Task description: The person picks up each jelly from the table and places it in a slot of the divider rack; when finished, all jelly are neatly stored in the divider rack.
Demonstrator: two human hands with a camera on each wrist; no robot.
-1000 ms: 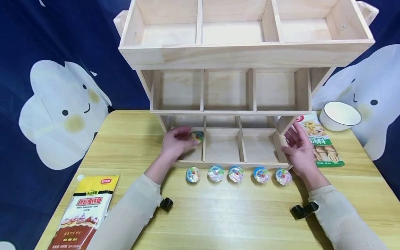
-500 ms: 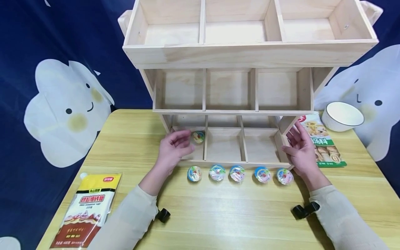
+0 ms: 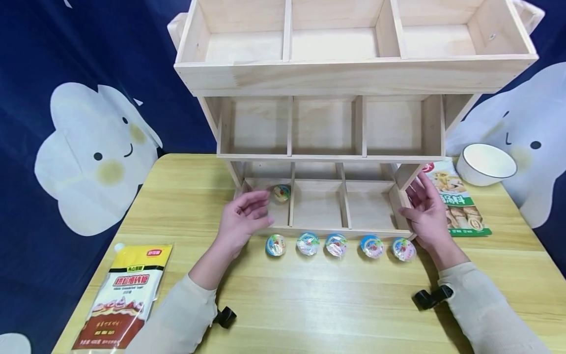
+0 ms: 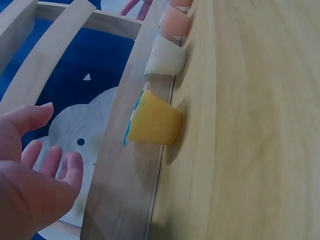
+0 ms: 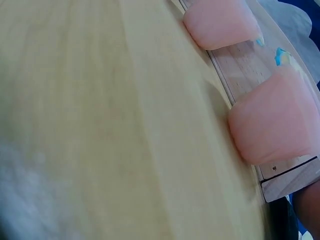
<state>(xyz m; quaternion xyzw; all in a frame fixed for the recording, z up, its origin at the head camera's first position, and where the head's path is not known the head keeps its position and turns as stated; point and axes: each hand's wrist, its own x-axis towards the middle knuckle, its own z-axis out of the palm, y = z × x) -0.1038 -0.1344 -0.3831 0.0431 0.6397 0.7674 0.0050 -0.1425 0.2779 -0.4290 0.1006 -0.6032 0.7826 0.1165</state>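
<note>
In the head view, a small jelly cup (image 3: 281,193) lies in the left bottom compartment of a three-tier wooden rack (image 3: 353,78). My left hand (image 3: 243,216) hovers just left of it, apart from it, holding nothing; its fingers are loosely bent. My right hand (image 3: 426,214) rests against the outer right side of the bottom tier, thumb touching the wood. Several jelly cups stand in a row along the rack's front. The left wrist view shows a yellow cup (image 4: 155,120) and a white cup (image 4: 165,55); the right wrist view shows a pink cup (image 5: 275,120).
A sugar bag (image 3: 124,295) lies at the left on the wooden table (image 3: 327,305). Behind my right hand are a green-and-white food packet (image 3: 460,206) and a white bowl (image 3: 486,164). A dark blue curtain (image 3: 185,123) with clouds hangs behind.
My left hand has let go of the jelly cup in the left bottom compartment and drawn back to the left and nearer. The right hand keeps its place.
</note>
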